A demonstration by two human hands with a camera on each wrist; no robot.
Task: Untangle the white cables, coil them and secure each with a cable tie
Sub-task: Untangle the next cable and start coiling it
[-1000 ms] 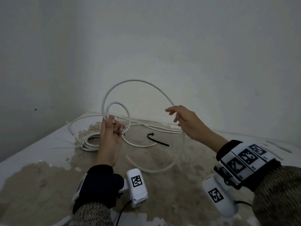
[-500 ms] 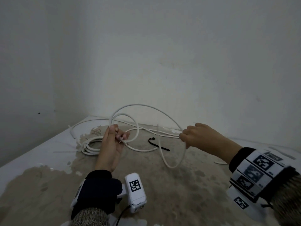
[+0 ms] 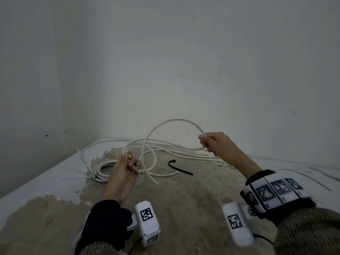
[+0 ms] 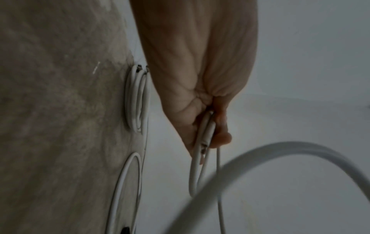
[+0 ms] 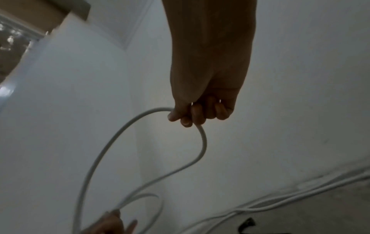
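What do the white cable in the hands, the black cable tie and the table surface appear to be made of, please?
White cable: likely plastic-sheathed wire, smooth and matte; it holds springy round loops.
Black cable tie: probably plastic; a thin, stiff strip with a hooked end.
Table surface: a white coating worn away to a rough, mottled brown base; the material is unclear.

No legible text, brand, or number appears in any view. The wrist bands (image 3: 276,192) and wrist camera housings (image 3: 146,218) carry black-and-white square marker patterns only; small characters beneath the band markers are unreadable.
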